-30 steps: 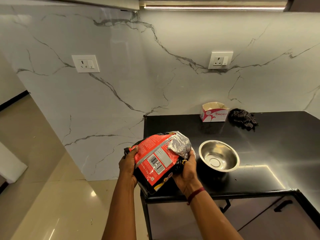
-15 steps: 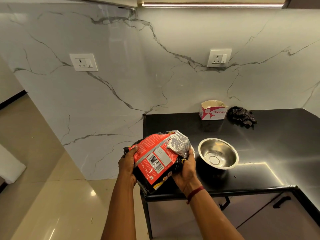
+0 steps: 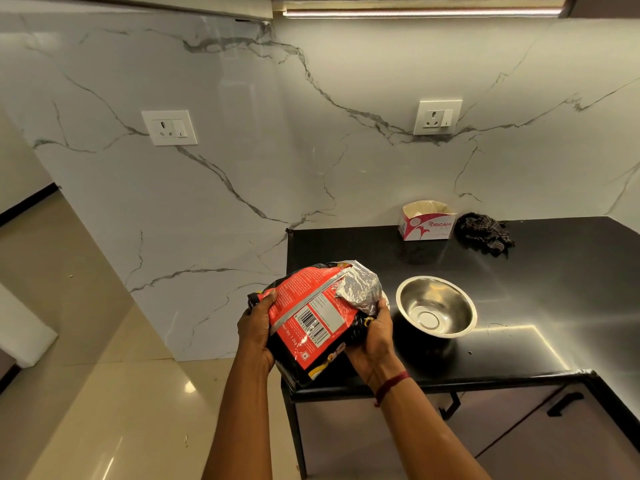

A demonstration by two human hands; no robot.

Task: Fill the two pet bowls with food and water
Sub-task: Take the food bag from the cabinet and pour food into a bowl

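A red and black pet food bag (image 3: 311,313) with a folded silver top is held over the left corner of the black counter (image 3: 554,289). My left hand (image 3: 254,327) grips its left edge and my right hand (image 3: 375,332) grips its right side below the silver fold. An empty steel bowl (image 3: 436,306) stands on the counter just right of the bag. Only this one bowl shows clearly; a pale rim peeks out behind my right hand, too hidden to identify.
A small open cardboard box (image 3: 427,221) and a dark crumpled cloth (image 3: 485,232) sit at the back against the marble wall. Two wall sockets (image 3: 438,116) are above. Cabinet doors with black handles (image 3: 564,403) lie under the counter. Tiled floor (image 3: 86,393) spreads to the left.
The bag and both hands stay almost as they were; only the view has shifted slightly.
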